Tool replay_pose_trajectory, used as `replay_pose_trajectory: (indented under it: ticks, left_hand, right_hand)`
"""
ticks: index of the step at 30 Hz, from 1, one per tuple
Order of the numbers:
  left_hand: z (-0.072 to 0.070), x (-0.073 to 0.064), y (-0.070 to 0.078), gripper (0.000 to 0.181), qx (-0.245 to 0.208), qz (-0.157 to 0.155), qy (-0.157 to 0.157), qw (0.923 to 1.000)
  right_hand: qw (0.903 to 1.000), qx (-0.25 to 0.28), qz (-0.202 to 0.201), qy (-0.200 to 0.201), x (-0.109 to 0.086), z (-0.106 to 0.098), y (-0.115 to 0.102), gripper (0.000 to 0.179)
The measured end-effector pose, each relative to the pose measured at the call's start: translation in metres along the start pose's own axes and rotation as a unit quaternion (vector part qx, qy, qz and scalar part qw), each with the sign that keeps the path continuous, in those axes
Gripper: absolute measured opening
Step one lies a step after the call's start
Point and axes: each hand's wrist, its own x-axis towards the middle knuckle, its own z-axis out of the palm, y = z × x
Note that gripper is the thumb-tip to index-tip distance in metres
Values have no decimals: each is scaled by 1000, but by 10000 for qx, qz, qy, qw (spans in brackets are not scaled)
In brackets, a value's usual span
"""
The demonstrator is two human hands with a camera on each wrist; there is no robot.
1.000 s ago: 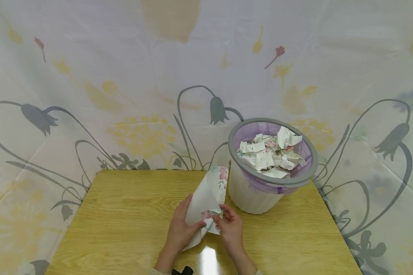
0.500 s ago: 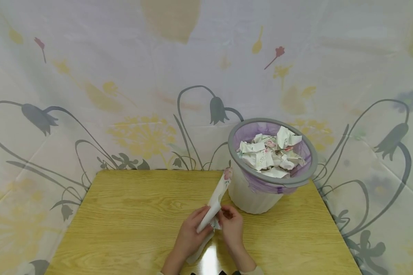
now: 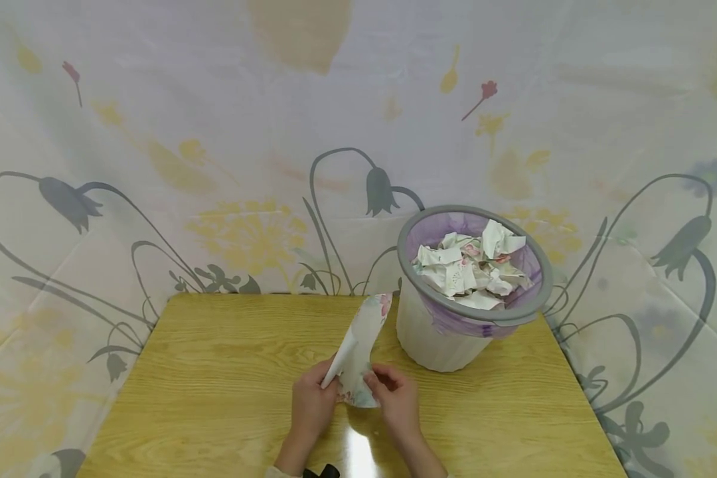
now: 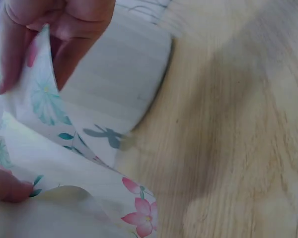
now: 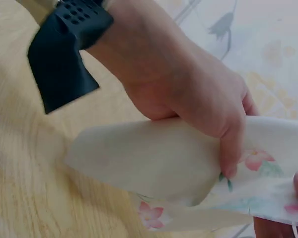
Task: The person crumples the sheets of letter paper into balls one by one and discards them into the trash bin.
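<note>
A sheet of floral paper (image 3: 364,342), white with pink flowers and green leaves, curves upright between both hands at the table's middle. My left hand (image 3: 313,401) grips its left part, where the paper curls over. In the right wrist view, the left thumb (image 5: 232,153) presses on the printed side and the plain back of the sheet (image 5: 144,153) shows. My right hand (image 3: 399,401) pinches the right edge between thumb and fingers. The left wrist view has this right hand (image 4: 59,20) at the top, with a pointed corner of paper by its fingers.
A white waste bin (image 3: 433,335) with a grey rim (image 3: 401,249) and purple liner stands right behind the hands. Crumpled floral paper scraps (image 3: 466,265) fill it. The wooden table (image 3: 215,372) ends at a flower-patterned cloth backdrop (image 3: 245,133).
The paper turns from broad and folded, to narrow and nearly edge-on, to a curved sheet facing right. The left hand shifts right, then back left. The right hand stays near its place.
</note>
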Motion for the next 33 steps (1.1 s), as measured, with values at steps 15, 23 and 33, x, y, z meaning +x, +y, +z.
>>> replay_pose_trajectory:
  ticks: [15,23,33]
  left_hand:
    - [-10,1,13,27,-2080,-1244,-1663,9558]
    - [-10,2,10,28,-1742,-1165,-1501,9662]
    - [-22,5,7,24,-1873,-1148,-1759,9596]
  right_hand:
    - [9887,-377,-774,-1230,-3,-1,2,23]
    - [9867,-276,-980,-1267,-1,-3,4,22]
    - [9890,-51,-1027,-1061,23,-21,-9,56]
